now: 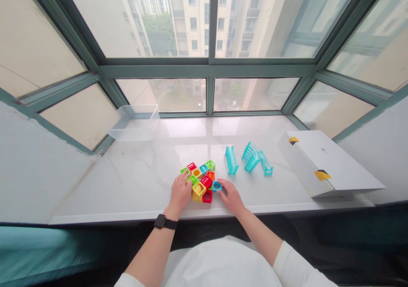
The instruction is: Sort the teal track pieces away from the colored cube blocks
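A cluster of colourful plastic cube blocks, among them a yellow block, a red block and an orange block, sits near the front of the white ledge. My left hand, with a black watch on its wrist, lies against the cluster's left side. Its fingers stretch over the edge beside a green block, not visibly wrapped round any block. On the other side, my right hand has thumb and forefinger at a blue block, which it holds at the cluster's right edge.
Clear turquoise plastic pieces, a straight one, a curved one and a smaller one, lie behind my right hand. A white box stands at the right. A transparent bin is at the back left, by the window frame.
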The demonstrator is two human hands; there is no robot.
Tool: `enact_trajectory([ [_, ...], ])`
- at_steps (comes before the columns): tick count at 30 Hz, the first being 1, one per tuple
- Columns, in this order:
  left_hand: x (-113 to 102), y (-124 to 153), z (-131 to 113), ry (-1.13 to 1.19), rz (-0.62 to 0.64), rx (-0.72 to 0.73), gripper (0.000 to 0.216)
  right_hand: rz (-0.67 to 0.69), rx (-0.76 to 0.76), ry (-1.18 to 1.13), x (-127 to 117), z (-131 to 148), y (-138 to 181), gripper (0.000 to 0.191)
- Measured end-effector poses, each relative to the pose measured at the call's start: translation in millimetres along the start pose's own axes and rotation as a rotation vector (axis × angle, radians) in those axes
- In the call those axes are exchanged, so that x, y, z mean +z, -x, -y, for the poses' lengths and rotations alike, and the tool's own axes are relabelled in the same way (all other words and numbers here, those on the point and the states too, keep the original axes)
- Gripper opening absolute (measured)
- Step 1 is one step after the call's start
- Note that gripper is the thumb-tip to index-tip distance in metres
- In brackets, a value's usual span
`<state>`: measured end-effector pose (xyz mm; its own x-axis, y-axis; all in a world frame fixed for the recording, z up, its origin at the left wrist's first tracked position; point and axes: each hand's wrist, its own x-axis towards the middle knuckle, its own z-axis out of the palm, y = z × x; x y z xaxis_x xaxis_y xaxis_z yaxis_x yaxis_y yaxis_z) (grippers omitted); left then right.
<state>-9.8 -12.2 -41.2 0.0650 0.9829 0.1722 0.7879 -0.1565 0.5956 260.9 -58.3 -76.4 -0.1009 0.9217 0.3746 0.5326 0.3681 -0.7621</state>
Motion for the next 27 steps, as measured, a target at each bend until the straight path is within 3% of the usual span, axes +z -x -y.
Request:
enact_trajectory([
  [6, 0, -2, -1, 0.019, -0.08, 0.032, 0.041, 0.001, -0.009, -0.013, 1, 0, 0, 0.039],
  [11, -17, 3, -14, 0.08, -0.177, 0.063, 0.034, -0.019, 0.014, -0.036, 0, 4, 2, 0.041],
  [18, -24, 18, -47, 0.042, -0.063, 0.304, 0.044, -0.067, -0.113, 0.043, -6, 30, -10, 0.05],
  [22, -11, 19, -54, -0.034, -0.044, 0.312, 0.046, 0.039, -0.178, 0.053, -5, 49, -32, 0.063],
  [27, 0, 21, -49, -0.094, -0.082, 0.338, 0.041, 0.247, -0.222, 0.094, -2, 44, -55, 0.068],
])
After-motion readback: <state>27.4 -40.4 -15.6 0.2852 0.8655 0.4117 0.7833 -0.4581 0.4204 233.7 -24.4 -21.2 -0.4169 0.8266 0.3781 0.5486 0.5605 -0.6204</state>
